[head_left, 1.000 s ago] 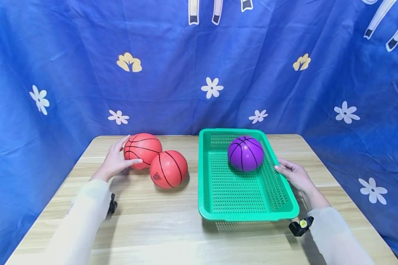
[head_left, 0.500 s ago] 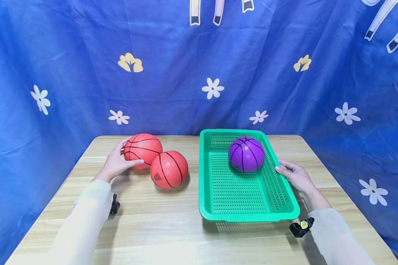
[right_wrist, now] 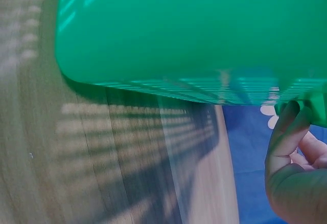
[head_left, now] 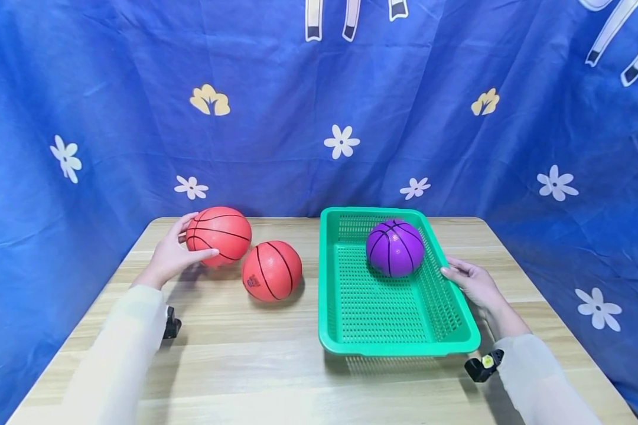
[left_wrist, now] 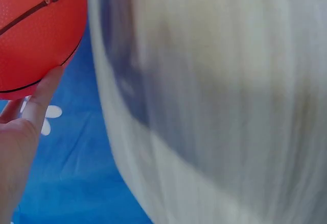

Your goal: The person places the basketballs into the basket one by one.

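Observation:
My left hand [head_left: 172,254] grips a red toy basketball [head_left: 220,231] with black lines, thumb on its near side and fingers at its far left. In the left wrist view this ball [left_wrist: 38,35] shows at the upper left with fingers against it. A second red basketball [head_left: 272,271] rests on the table just to the right, apart from the first. My right hand [head_left: 473,283] pinches the right rim of a green plastic basket [head_left: 326,295], thumb on top. A purple basketball [head_left: 395,248] sits inside, toward the far right. In the right wrist view, fingers [right_wrist: 286,137] curl at the rim.
A wooden table [head_left: 239,366] lies under everything. Behind and beside it hangs a blue cloth [head_left: 276,106] printed with flowers. Small black devices, one [head_left: 172,323] on the left wrist and one [head_left: 482,366] on the right, stick out inward.
My left hand has moved to the left and slightly up with the red basketball, opening a gap to the second one. My right hand, the basket and the purple basketball stay put.

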The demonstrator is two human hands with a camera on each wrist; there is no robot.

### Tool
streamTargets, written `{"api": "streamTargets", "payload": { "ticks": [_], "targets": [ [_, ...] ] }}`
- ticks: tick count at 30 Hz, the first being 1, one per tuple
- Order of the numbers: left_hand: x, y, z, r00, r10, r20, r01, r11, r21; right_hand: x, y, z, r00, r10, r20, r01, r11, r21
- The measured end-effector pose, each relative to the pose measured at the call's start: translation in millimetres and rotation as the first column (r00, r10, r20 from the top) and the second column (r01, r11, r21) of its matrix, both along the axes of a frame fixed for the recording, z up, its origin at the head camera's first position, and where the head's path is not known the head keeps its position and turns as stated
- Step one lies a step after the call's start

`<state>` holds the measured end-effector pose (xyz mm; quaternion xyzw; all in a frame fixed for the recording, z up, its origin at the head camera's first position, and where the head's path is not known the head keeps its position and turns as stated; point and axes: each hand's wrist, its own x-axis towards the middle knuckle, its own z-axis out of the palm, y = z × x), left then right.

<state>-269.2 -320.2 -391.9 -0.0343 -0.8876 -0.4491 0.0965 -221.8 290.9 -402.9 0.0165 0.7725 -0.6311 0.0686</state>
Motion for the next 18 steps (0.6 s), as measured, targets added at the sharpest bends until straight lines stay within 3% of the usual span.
{"api": "streamTargets", "payload": {
  "ticks": [7, 18],
  "targets": [
    [-4.4, -1.5, 26.2, 0.995, -0.039, -0.086, 0.039, 0.999, -0.009, 1.6, 0.3, 1.9, 1.0, 0.007, -0.007, -0.007, 1.0, 0.009],
    [-10.6, 11.1, 64.3, 0.989, -0.082, -0.123, 0.076, 0.996, -0.055, -0.5, 1.2, 0.9, 1.0, 0.008, 0.0, -0.008, 0.999, 0.035]
  ]
}}
